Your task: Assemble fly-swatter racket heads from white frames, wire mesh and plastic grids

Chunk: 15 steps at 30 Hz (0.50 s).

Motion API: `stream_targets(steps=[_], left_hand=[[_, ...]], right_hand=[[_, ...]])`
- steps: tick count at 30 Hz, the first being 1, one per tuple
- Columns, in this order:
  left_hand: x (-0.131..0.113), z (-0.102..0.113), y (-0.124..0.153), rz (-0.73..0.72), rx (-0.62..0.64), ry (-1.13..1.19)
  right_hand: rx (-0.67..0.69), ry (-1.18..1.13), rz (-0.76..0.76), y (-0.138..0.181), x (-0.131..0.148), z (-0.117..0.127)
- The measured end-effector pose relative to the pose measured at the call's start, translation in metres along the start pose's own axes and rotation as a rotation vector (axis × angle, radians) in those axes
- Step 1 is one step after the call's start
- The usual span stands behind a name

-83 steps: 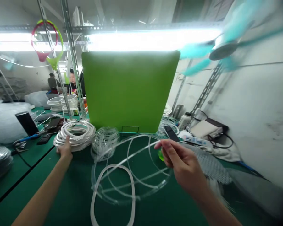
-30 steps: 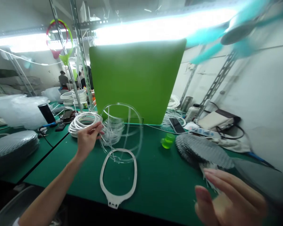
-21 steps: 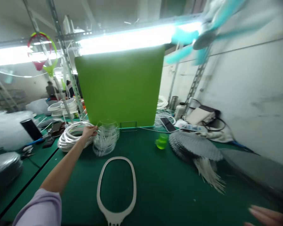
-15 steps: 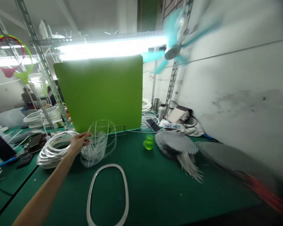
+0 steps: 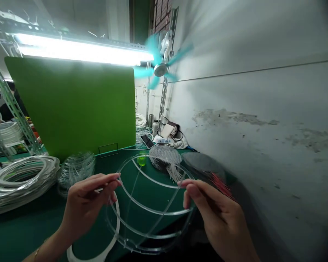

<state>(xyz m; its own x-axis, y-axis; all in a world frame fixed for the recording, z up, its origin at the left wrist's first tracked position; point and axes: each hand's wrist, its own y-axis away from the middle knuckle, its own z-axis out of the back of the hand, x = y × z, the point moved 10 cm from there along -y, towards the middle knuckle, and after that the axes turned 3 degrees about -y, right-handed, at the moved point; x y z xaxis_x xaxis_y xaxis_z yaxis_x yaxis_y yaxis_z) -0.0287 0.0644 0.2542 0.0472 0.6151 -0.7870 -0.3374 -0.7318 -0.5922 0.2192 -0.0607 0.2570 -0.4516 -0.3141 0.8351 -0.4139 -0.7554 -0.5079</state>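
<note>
Green bench top (image 5: 22, 231) carries a white oval frame (image 5: 108, 249) toward its near edge, above which the left hand (image 5: 84, 207) and right hand (image 5: 221, 214) pinch opposite sides of a clear hoop frame (image 5: 164, 214), whose thin rings could bend or crack if the grips pull unevenly.

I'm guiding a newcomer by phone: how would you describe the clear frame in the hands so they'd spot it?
Find the big green board. Lower and further right, the left hand and right hand hold a round, see-through clear frame between them. Unlike the clear pile near the board, it is in both hands.
</note>
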Motion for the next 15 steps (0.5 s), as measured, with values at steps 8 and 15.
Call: stream_targets(steps=[8,15], left_hand=[[-0.022,-0.011,0.019,0.013,0.014,-0.058],[0.118,0.098,-0.019,0.612,-0.453,-0.15]], right_hand=[[0.076,-0.07,-0.013,0.014,0.002,0.016],[0.041,0.219,-0.292,0.023,-0.097,0.062]])
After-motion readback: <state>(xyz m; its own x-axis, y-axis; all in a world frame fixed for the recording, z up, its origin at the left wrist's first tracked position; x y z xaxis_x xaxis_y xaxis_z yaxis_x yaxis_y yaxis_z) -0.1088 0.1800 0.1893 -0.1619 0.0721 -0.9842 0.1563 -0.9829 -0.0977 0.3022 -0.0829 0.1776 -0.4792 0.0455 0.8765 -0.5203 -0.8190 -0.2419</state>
